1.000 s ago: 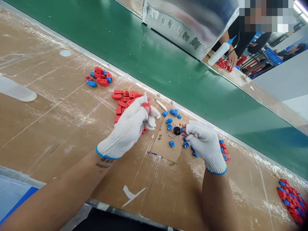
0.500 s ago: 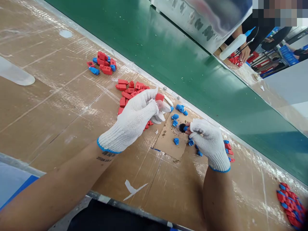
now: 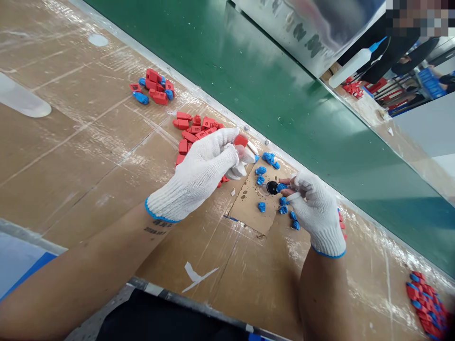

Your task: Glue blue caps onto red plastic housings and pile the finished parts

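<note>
My left hand (image 3: 202, 166), in a white knit glove with bare fingertips, pinches a red plastic piece (image 3: 241, 140) between thumb and index finger. Several similar red pieces (image 3: 189, 136) lie beside and partly behind it. My right hand (image 3: 313, 203), gloved the same way, grips a small blue piece (image 3: 282, 187) with thumb and finger. That piece is at the right edge of a small round black dish (image 3: 272, 187); whether they touch I cannot tell. The dish stands on a stained cardboard sheet (image 3: 250, 215). Loose blue pieces (image 3: 261, 207) lie around it.
Red-and-blue piles stand at far left (image 3: 154, 87) and lower right (image 3: 426, 303). A torn paper scrap (image 3: 199, 274) lies near the front edge. A green strip (image 3: 199, 61) runs behind the table. Across it are a white bottle (image 3: 350, 68) and another person.
The blue piece in my right hand has shifted slightly right, off the black dish, and more of it shows. My left hand keeps its grip on the red piece. The view has shifted slightly.
</note>
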The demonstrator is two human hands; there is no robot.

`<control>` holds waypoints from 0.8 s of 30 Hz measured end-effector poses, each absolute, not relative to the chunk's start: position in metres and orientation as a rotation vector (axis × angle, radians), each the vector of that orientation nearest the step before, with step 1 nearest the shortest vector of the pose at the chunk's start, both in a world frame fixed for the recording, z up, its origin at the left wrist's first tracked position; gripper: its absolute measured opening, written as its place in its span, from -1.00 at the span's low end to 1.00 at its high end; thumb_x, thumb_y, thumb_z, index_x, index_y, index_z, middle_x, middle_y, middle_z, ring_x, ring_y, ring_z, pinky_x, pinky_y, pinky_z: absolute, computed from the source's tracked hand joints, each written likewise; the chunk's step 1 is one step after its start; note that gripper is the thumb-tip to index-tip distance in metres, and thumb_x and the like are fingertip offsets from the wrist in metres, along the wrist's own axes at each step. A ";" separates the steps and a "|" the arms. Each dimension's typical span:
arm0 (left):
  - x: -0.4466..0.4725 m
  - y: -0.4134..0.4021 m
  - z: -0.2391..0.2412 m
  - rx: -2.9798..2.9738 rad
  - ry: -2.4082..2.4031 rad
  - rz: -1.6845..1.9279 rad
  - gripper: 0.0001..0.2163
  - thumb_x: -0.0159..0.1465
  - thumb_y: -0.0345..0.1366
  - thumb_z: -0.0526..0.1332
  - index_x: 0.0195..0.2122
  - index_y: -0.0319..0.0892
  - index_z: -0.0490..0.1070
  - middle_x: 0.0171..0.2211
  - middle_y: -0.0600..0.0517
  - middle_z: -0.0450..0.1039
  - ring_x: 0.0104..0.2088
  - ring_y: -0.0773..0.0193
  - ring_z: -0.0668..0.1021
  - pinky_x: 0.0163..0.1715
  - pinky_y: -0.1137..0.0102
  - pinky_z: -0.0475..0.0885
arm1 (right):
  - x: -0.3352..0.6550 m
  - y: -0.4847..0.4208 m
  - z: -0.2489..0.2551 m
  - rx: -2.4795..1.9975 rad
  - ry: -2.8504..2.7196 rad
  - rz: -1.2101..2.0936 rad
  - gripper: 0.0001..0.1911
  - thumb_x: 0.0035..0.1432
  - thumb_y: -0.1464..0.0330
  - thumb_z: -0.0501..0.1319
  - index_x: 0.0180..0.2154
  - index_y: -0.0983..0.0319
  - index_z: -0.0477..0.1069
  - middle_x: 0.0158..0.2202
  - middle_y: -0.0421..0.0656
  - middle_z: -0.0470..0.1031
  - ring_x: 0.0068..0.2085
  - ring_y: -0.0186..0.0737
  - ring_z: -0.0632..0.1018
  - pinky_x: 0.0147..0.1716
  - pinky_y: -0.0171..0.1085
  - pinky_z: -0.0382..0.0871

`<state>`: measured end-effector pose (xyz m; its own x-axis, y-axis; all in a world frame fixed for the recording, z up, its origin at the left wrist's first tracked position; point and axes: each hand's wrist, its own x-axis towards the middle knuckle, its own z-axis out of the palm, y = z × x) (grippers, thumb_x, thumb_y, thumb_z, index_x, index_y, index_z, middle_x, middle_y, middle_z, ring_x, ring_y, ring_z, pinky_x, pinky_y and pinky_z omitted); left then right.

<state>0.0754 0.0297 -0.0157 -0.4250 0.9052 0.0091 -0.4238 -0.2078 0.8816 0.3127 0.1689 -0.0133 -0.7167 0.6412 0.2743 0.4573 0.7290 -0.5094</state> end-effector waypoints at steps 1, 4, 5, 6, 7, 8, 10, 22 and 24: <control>0.076 0.030 -0.015 0.689 1.062 1.786 -0.89 0.45 -0.45 0.15 -0.25 -0.21 0.38 -0.40 0.11 0.46 -0.43 0.44 0.47 -0.37 0.48 0.40 | 0.312 0.169 -0.014 -0.823 -2.505 0.583 -0.97 0.26 0.40 0.27 -0.24 0.15 0.46 -0.20 -0.11 0.73 -0.22 -0.11 0.75 -0.25 -0.15 0.62; 0.076 0.029 -0.013 0.682 1.056 1.793 -0.87 0.45 -0.47 0.14 -0.27 -0.20 0.39 -0.44 0.11 0.45 -0.44 0.42 0.46 -0.36 0.47 0.40 | 0.311 0.170 -0.017 -0.840 -2.527 0.595 -0.94 0.27 0.41 0.26 -0.27 0.14 0.42 -0.21 -0.11 0.72 -0.15 -0.06 0.77 -0.22 -0.13 0.64; 0.076 0.030 -0.012 0.678 1.058 1.789 -0.86 0.45 -0.47 0.14 -0.26 -0.19 0.40 -0.46 0.10 0.45 -0.45 0.40 0.45 -0.36 0.45 0.41 | 0.311 0.170 -0.018 -0.850 -2.524 0.602 -0.93 0.27 0.41 0.25 -0.28 0.13 0.41 -0.23 -0.12 0.71 -0.13 -0.04 0.78 -0.22 -0.13 0.64; 0.075 0.030 -0.012 0.673 1.063 1.783 -0.86 0.45 -0.47 0.14 -0.25 -0.19 0.42 -0.47 0.09 0.45 -0.46 0.39 0.44 -0.36 0.44 0.41 | 0.311 0.170 -0.018 -0.857 -2.521 0.610 -0.92 0.27 0.41 0.25 -0.29 0.13 0.40 -0.24 -0.13 0.69 -0.12 -0.04 0.78 -0.22 -0.14 0.65; 0.075 0.030 -0.011 0.673 1.069 1.776 -0.86 0.45 -0.47 0.14 -0.25 -0.19 0.43 -0.48 0.09 0.45 -0.47 0.38 0.44 -0.36 0.43 0.41 | 0.312 0.170 -0.019 -0.859 -2.520 0.616 -0.92 0.27 0.42 0.25 -0.29 0.13 0.39 -0.25 -0.15 0.68 -0.12 -0.03 0.78 -0.22 -0.13 0.65; 0.075 0.030 -0.011 0.681 1.075 1.769 -0.86 0.46 -0.47 0.15 -0.25 -0.20 0.45 -0.48 0.08 0.46 -0.47 0.38 0.44 -0.37 0.42 0.40 | 0.312 0.170 -0.019 -0.854 -2.520 0.621 -0.92 0.27 0.41 0.25 -0.29 0.12 0.39 -0.26 -0.15 0.68 -0.12 -0.03 0.78 -0.22 -0.13 0.65; 0.075 0.030 -0.010 0.689 1.091 1.763 -0.85 0.46 -0.47 0.15 -0.25 -0.22 0.47 -0.45 0.05 0.49 -0.46 0.39 0.45 -0.38 0.43 0.40 | 0.311 0.170 -0.019 -0.845 -2.529 0.620 -0.93 0.27 0.41 0.25 -0.28 0.13 0.40 -0.26 -0.15 0.67 -0.12 -0.03 0.78 -0.21 -0.13 0.65; 0.076 0.030 -0.013 0.665 1.094 1.781 -0.94 0.40 -0.45 0.21 -0.22 -0.21 0.46 -0.36 0.03 0.55 -0.41 0.39 0.50 -0.35 0.46 0.44 | 0.316 0.167 -0.012 -0.792 -2.431 0.636 -0.85 0.25 0.48 0.29 -0.22 0.12 0.40 -0.20 -0.19 0.65 -0.17 -0.11 0.79 -0.36 -0.23 0.62; 0.078 0.030 -0.014 0.698 1.113 1.763 -0.96 0.36 -0.43 0.25 -0.21 -0.21 0.50 -0.35 0.04 0.54 -0.38 0.37 0.51 -0.31 0.44 0.46 | 0.320 0.165 -0.007 -0.756 -2.331 0.657 -0.79 0.24 0.48 0.35 -0.21 0.10 0.38 -0.22 -0.23 0.62 -0.12 -0.09 0.78 -0.28 -0.20 0.66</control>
<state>0.0782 0.0296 -0.0140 -0.4274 0.9040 -0.0056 -0.3935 -0.1804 0.9015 0.3196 0.1649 -0.0068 -0.6611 0.6463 0.3812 0.3522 0.7159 -0.6029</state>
